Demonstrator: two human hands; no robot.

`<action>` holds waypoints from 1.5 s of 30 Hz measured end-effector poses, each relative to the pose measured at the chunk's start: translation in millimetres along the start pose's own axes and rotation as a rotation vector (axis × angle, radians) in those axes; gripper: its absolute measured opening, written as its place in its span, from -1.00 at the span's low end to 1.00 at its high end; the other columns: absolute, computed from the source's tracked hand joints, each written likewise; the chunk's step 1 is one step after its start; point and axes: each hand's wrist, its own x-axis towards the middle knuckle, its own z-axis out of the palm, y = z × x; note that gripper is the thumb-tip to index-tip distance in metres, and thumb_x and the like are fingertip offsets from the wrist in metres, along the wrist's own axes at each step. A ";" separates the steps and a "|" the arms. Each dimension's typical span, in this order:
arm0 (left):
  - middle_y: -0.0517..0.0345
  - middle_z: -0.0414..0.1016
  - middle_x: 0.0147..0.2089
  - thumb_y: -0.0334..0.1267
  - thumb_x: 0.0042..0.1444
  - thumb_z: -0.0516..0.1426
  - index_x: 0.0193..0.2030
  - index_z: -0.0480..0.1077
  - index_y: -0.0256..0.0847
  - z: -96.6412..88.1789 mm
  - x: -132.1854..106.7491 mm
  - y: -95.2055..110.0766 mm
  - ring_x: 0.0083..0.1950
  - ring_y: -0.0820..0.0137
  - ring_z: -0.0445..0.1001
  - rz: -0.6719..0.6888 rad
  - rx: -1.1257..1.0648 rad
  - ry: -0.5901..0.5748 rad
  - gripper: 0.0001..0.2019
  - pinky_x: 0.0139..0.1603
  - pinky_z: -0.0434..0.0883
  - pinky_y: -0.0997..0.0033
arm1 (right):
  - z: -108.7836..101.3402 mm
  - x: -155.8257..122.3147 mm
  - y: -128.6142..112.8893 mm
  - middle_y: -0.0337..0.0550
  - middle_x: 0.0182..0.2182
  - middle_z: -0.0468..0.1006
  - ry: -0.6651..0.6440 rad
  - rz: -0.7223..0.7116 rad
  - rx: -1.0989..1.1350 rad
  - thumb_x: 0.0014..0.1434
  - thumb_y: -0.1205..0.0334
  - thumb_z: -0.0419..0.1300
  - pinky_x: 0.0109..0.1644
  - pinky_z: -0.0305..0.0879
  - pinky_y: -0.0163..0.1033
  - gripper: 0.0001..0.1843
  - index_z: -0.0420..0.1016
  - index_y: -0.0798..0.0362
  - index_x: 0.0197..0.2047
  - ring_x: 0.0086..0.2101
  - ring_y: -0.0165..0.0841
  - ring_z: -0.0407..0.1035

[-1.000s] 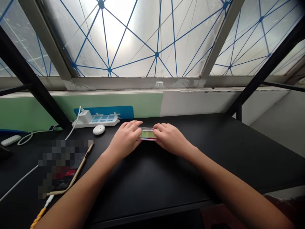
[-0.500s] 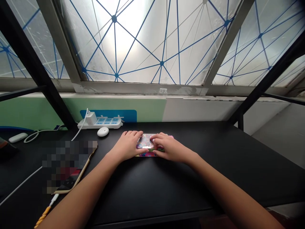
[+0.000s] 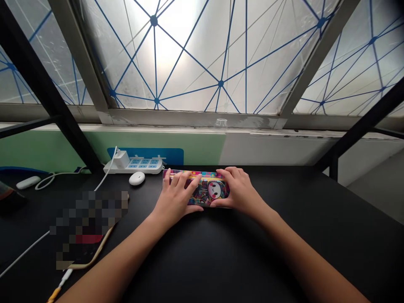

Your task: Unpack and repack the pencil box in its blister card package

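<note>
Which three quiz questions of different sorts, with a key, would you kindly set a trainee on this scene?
1. True or false: the left hand and the right hand both touch the box.
2. Multiple choice: as seen in the picture, where does the plug sit on the power strip?
A) left end
B) middle
C) right end
3. Fill in: the round white object lies nearer the ____ hand.

Key:
1. True.
2. A.
3. Left.
</note>
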 end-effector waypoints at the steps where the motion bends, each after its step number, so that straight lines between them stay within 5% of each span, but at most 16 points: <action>1: -0.22 0.34 0.27 0.24 0.03 0.27 0.41 0.15 -0.15 -2.1 0.3 0.4 0.28 -0.06 0.27 0.005 0.012 0.008 -0.10 0.41 -0.16 -0.32 | -1.4 -0.7 -3.8 0.13 0.04 0.40 0.020 0.000 -0.019 -0.15 -0.38 0.39 0.17 0.18 0.14 0.04 0.30 0.05 0.27 0.06 0.06 0.26; 4: -0.24 0.33 0.30 0.23 0.18 0.15 0.40 0.18 -0.18 -11.0 2.7 1.5 0.31 -0.06 0.26 0.000 0.024 0.049 -0.23 0.42 -0.25 -0.36 | -6.1 -1.8 -13.9 0.11 -0.01 0.40 0.044 -0.003 -0.056 -0.10 -0.30 0.42 0.09 0.23 0.10 -0.01 0.30 0.05 0.28 -0.01 0.02 0.28; 7: -0.23 0.35 0.31 0.06 0.28 0.13 0.35 0.24 -0.21 -19.2 5.2 -0.5 0.32 -0.04 0.29 -0.028 0.040 0.066 -0.40 0.41 -0.29 -0.39 | -9.9 -1.5 -20.1 0.05 -0.08 0.44 0.034 -0.033 -0.089 -0.01 -0.11 0.44 0.02 0.25 0.02 -0.29 0.41 0.04 0.12 -0.09 -0.05 0.31; 12: -0.12 0.58 0.03 -0.05 0.21 0.23 -0.02 0.44 -0.22 -24.2 3.9 -5.8 0.04 0.02 0.53 0.025 0.020 -0.083 -0.68 0.32 0.15 -0.20 | -16.7 -3.6 -27.3 -0.05 -0.15 0.58 -0.121 -0.114 -0.072 0.18 0.19 0.35 0.01 0.26 -0.07 -0.67 0.45 0.05 -0.01 -0.15 -0.17 0.44; 17: -0.06 0.62 -0.07 -0.13 0.16 0.29 -0.05 0.43 -0.22 -25.7 2.6 6.8 -0.10 0.09 0.58 0.043 0.052 -0.231 -0.70 0.11 0.37 0.00 | -17.4 -10.0 -37.0 0.03 0.08 0.56 -0.268 -0.114 -0.035 0.18 0.19 0.34 0.09 0.29 -0.03 -0.53 0.41 0.07 0.14 0.04 -0.10 0.45; 22: -0.09 0.56 -0.02 -0.04 0.17 0.26 0.01 0.44 -0.23 -19.2 6.2 18.0 0.01 0.02 0.50 0.063 0.055 -0.289 -0.62 0.02 0.39 0.03 | 5.9 -12.0 -42.9 0.19 0.36 0.22 -0.358 -0.169 0.022 0.19 0.05 0.33 0.33 0.12 0.09 -0.18 0.15 0.13 0.40 0.32 0.01 0.13; 27: -0.18 0.35 0.32 0.30 0.11 0.16 0.32 0.24 -0.19 -1.3 0.5 0.0 0.33 -0.07 0.26 -0.063 -0.060 -0.295 -0.22 0.31 0.14 -0.19 | 18.0 -11.8 -43.5 0.18 0.44 -0.03 -0.427 -0.141 0.065 0.21 -0.20 0.22 0.40 -0.07 0.20 -0.02 -0.06 0.10 0.49 0.40 0.07 -0.14; 33: -0.12 -0.07 0.53 0.56 0.02 -0.09 0.50 -0.02 -0.18 8.0 -4.4 -13.4 0.52 -0.16 -0.16 -0.216 -0.133 -0.462 0.08 0.40 -0.10 -0.28 | 21.3 -11.0 -28.2 -0.02 0.46 -0.06 -0.444 -0.182 0.072 0.23 -0.24 0.18 0.43 -0.13 0.16 -0.05 -0.11 -0.07 0.50 0.41 -0.02 -0.16; 38: -0.02 -0.07 0.54 0.52 0.11 -0.21 0.50 -0.02 -0.11 3.2 -3.2 -10.6 0.53 -0.11 -0.17 -0.269 -0.163 -0.492 -0.02 0.40 -0.12 -0.30 | 16.3 -7.7 -22.6 -0.08 0.46 -0.08 -0.494 -0.167 0.112 0.20 -0.27 0.19 0.44 -0.18 0.13 -0.03 -0.14 -0.13 0.50 0.42 -0.05 -0.18; 45: -0.03 -0.08 0.54 0.44 0.21 -0.26 0.49 0.00 -0.08 1.0 -2.2 -13.2 0.53 -0.08 -0.16 -0.301 -0.220 -0.494 -0.12 0.37 -0.06 -0.38 | -18.1 -20.6 -0.9 -0.15 0.44 0.01 -0.587 -0.130 0.171 0.19 -0.30 0.19 0.42 -0.06 0.08 -0.09 -0.04 -0.20 0.47 0.41 -0.07 -0.13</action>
